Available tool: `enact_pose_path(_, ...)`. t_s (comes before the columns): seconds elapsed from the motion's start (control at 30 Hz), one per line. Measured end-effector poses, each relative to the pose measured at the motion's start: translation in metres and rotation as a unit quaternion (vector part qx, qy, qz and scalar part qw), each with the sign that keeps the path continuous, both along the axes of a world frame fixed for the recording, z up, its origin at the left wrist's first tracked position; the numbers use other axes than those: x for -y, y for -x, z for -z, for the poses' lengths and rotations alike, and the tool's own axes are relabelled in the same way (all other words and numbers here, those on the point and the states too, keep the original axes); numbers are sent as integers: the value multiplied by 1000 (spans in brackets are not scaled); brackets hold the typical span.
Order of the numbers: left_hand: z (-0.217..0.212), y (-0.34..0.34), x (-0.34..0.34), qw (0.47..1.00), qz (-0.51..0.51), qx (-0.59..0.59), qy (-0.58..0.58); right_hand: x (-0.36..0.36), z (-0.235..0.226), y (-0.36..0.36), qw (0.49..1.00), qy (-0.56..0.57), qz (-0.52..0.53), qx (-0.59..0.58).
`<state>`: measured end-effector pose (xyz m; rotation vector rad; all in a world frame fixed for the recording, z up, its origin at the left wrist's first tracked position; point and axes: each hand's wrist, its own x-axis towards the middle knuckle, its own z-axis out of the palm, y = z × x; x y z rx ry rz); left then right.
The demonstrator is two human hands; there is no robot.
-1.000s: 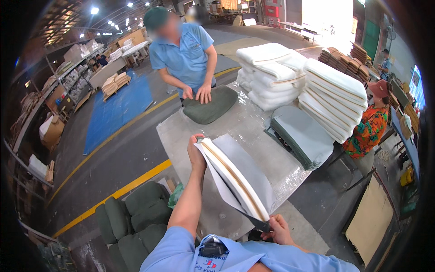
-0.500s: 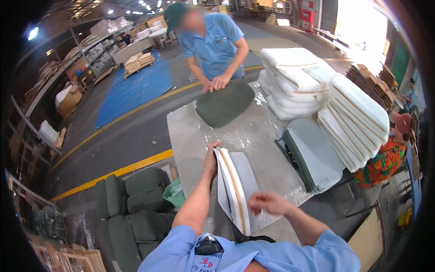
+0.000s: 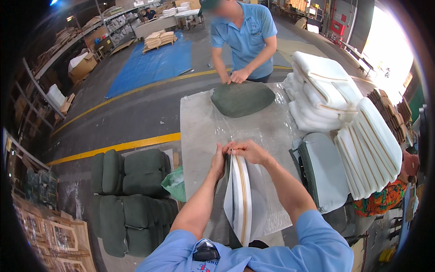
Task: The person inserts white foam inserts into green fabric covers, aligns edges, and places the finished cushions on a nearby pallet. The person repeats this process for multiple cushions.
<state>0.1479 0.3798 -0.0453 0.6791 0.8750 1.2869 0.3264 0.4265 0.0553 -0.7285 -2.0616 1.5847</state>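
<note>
White pad (image 3: 241, 199) with a tan stripe running along its edge stands on its side at the near edge of the worktop (image 3: 195, 118), its long axis pointing away from the wearer and its near end close to the wearer's shirt. A dark green cover (image 3: 219, 195) lies against its left side, and a grey sheet (image 3: 259, 181) spreads out on its right. The left hand (image 3: 219, 161) and the right hand (image 3: 244, 150) meet at the pad's far end, fingertips close together, both pinching the cover's edge there; exactly which layers sit between the fingers cannot be told.

Beyond them, a dark green cushion (image 3: 244, 99) lies at the far edge of the worktop, where a co-worker in a blue shirt (image 3: 253, 34) stands with both hands on its far rim. Folded white pads (image 3: 324, 86) are piled at the far right corner. Along the right edge sits a stack of grey and green covers (image 3: 325, 174), with a slanting row of white pads (image 3: 369, 156) beside it. Off the left edge are a green bag (image 3: 176, 183) and, farther out, a group of dark green cushions (image 3: 140, 217).
</note>
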Motion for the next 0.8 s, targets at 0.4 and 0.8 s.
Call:
enact_pose_path(0.4, -108, -13, -75, 949, 273, -146, -59, 66, 58, 24, 953, -22, 258, -158)
enact_pose_path(0.8, -87, -20, -57, 959, 235, -108, -116, 69, 73, 27, 944, -23, 303, -129)
